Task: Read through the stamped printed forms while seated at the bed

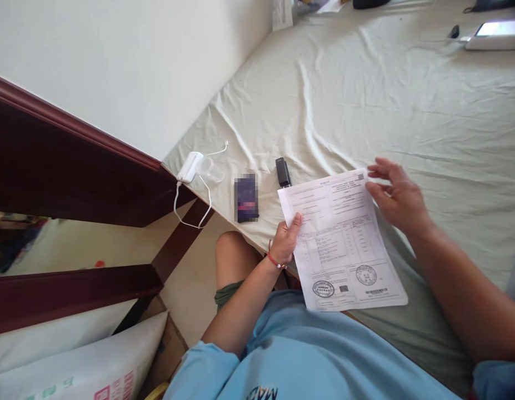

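Observation:
A white printed document (pixel 336 244) with round and oval stamps, a table and small square codes is held up before me. It may be more than one sheet; I cannot tell. My left hand (pixel 285 240) grips its left edge, thumb on the front and the other fingers behind; a red cord bracelet circles the wrist. At the top right corner is my right hand (pixel 401 194), fingers apart, thumb and fingertips by the paper's edge. Just past the document's upper left edge lies a small black device (pixel 283 172), partly covered by the paper.
On the pale bedsheet (pixel 344 111) lie a blurred dark packet-like item (pixel 246 198) and a white charger (pixel 189 166) with its cable hanging over the edge. A white device with a lit screen (pixel 496 36) is far right. Dark red wooden boards (pixel 74 144) and white sacks (pixel 82 355) stand left.

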A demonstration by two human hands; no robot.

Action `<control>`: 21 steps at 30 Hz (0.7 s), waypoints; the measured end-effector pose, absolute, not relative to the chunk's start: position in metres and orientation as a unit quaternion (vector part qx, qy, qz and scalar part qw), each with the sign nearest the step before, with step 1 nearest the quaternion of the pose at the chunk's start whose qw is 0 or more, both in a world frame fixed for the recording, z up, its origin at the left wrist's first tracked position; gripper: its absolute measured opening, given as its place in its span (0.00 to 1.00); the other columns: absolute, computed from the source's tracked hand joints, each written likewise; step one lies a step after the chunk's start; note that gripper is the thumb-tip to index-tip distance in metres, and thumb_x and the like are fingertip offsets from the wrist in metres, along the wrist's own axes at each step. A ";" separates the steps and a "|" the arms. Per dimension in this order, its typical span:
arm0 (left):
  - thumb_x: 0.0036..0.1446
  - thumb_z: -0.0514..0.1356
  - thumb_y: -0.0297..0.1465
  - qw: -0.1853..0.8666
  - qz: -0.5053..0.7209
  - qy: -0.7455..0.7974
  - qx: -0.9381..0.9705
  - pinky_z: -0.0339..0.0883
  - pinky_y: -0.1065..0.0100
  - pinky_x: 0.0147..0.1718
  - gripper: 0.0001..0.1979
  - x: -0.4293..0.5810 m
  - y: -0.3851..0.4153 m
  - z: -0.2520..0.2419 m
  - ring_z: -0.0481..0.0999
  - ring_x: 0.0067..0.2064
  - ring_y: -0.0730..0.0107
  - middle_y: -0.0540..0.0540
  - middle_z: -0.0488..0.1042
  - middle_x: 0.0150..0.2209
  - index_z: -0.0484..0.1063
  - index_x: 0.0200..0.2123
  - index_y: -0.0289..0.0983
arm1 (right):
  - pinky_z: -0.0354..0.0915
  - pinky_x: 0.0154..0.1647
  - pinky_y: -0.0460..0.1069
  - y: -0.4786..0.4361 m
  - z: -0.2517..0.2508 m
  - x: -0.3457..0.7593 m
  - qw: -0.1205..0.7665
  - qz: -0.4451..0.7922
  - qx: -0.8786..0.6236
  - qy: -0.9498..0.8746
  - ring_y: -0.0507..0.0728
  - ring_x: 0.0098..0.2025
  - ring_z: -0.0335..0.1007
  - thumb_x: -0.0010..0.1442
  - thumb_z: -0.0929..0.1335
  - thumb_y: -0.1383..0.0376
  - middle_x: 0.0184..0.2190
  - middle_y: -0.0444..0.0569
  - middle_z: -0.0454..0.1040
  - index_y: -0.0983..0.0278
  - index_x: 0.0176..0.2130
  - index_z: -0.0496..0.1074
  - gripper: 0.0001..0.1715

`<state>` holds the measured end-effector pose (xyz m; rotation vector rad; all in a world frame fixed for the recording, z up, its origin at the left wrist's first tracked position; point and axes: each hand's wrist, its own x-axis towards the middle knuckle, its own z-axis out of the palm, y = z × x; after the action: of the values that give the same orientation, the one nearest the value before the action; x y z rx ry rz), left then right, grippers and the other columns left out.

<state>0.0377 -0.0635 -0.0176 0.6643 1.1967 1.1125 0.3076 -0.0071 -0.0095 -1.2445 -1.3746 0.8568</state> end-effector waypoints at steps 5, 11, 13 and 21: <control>0.49 0.73 0.59 0.615 0.486 0.530 0.324 0.81 0.53 0.54 0.37 0.037 -0.065 -0.025 0.85 0.54 0.46 0.36 0.87 0.45 0.85 0.47 0.32 | 0.71 0.64 0.69 -0.013 0.045 0.302 0.469 0.232 -0.517 -0.677 0.68 0.55 0.77 0.73 0.69 0.56 0.54 0.52 0.81 0.48 0.52 0.83 0.13; 0.52 0.73 0.57 0.609 0.494 0.524 0.332 0.82 0.54 0.52 0.34 0.042 -0.069 -0.026 0.86 0.53 0.49 0.37 0.87 0.47 0.85 0.48 0.34 | 0.69 0.61 0.68 0.009 0.078 0.250 0.334 0.180 -0.384 -0.842 0.70 0.59 0.73 0.75 0.62 0.62 0.59 0.55 0.81 0.58 0.60 0.80 0.22; 0.53 0.72 0.57 0.617 0.492 0.521 0.324 0.82 0.54 0.51 0.34 0.042 -0.070 -0.025 0.85 0.53 0.48 0.37 0.87 0.47 0.85 0.49 0.34 | 0.69 0.58 0.66 0.018 0.075 0.231 0.283 0.166 -0.361 -0.873 0.70 0.60 0.71 0.76 0.61 0.63 0.59 0.57 0.81 0.61 0.61 0.79 0.23; 0.48 0.74 0.59 0.613 0.514 0.533 0.274 0.81 0.53 0.54 0.36 0.041 -0.069 -0.021 0.82 0.59 0.44 0.38 0.87 0.46 0.83 0.48 0.36 | 0.67 0.49 0.59 0.024 0.059 0.202 0.145 0.164 -0.351 -0.910 0.68 0.52 0.73 0.72 0.63 0.69 0.44 0.59 0.83 0.64 0.48 0.81 0.17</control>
<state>0.0406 -0.0688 -0.0207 0.6327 1.2287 1.1858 0.2020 0.0236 0.0592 -1.0119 -2.6235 0.4730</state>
